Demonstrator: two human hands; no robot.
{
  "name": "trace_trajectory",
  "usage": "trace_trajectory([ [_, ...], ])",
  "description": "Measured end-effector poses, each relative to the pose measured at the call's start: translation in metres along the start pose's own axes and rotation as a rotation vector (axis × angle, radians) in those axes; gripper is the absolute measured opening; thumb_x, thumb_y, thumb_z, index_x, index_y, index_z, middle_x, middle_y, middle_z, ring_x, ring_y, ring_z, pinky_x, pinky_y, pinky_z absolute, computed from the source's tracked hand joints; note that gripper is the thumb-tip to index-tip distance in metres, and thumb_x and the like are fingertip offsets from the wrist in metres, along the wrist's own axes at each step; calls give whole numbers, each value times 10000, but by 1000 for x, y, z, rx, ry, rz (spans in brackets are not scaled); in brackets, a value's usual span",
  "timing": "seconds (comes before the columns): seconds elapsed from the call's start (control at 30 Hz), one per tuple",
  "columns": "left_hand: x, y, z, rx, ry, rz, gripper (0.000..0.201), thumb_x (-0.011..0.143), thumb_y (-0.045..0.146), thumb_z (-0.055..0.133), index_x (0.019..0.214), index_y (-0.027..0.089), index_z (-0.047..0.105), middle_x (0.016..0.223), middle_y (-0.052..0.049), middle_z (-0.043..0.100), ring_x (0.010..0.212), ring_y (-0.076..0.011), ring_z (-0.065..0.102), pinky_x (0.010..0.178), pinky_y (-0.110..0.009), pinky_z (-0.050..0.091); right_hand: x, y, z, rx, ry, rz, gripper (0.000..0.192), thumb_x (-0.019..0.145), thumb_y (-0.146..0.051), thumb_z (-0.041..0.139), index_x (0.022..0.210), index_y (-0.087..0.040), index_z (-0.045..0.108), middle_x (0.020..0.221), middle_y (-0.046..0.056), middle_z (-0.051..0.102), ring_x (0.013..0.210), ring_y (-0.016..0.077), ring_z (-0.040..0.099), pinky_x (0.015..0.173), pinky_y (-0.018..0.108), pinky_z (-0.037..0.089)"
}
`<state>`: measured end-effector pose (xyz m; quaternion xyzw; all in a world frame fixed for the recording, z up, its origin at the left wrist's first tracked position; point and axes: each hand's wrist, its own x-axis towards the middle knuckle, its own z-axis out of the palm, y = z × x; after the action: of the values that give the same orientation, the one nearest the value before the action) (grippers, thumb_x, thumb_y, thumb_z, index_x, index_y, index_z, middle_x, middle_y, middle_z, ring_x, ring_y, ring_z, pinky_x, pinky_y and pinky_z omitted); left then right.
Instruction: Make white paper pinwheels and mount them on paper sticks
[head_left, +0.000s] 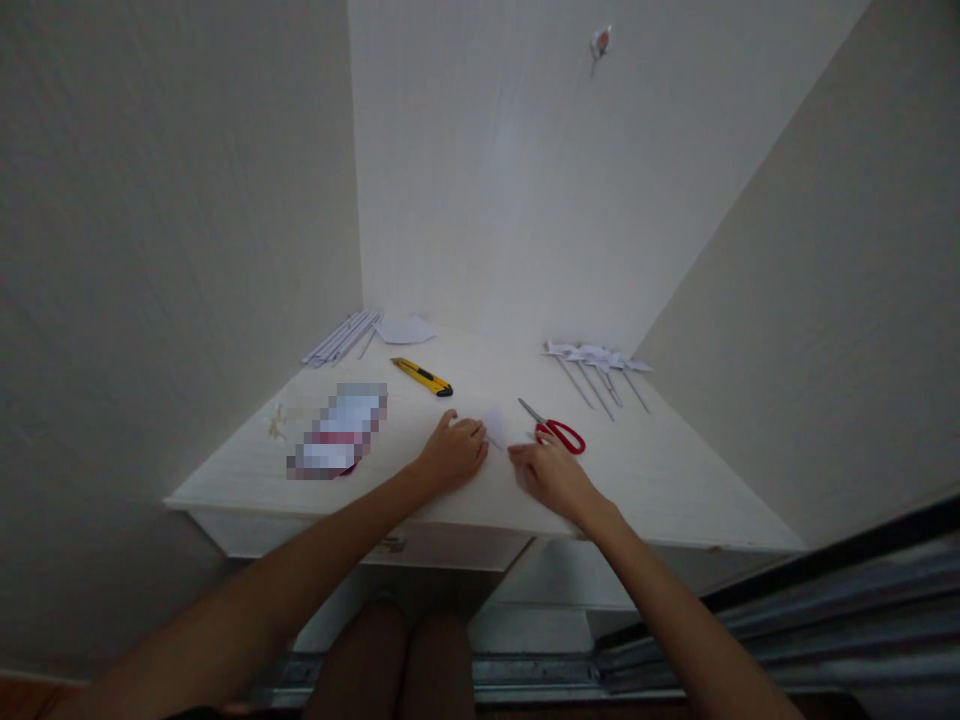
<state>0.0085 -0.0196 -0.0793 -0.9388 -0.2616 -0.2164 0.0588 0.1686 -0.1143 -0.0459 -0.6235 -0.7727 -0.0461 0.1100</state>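
Note:
A small white piece of paper (495,425) stands up from the white desk top (660,470) between my two hands. My left hand (454,452) rests knuckles-up on the desk and pinches the paper's left edge. My right hand (551,475) lies just right of the paper, fingertips at its lower corner; whether it grips the paper is unclear. Red-handled scissors (556,428) lie closed right beside my right hand.
A yellow utility knife (422,376) lies behind my left hand. White paper rolls (341,338) and a paper sheet (405,329) sit at the back left, folded paper pieces on sticks (598,368) at the back right. A blurred patch (339,430) lies left. Walls enclose the desk.

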Motion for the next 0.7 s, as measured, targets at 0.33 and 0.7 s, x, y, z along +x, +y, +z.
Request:
trace_trajectory([
  [0.33,28,19,12,79,-6,-57,244,808,90,430,863,44,664,812,-159,670,820,-227,613,872,-395,349,66,26,41,356,-68,-48,518,793,-59,324,1257,-231,476,1278,39,514,1192,155,463,1080,413,220],
  [0.7,0,18,-8,118,-71,126,482,843,534,359,1173,250,565,1189,-179,559,1159,-326,465,1011,-533,154,70,41,55,428,-83,-17,528,785,-61,285,1237,-232,500,1283,20,498,1239,150,400,1095,446,157],
])
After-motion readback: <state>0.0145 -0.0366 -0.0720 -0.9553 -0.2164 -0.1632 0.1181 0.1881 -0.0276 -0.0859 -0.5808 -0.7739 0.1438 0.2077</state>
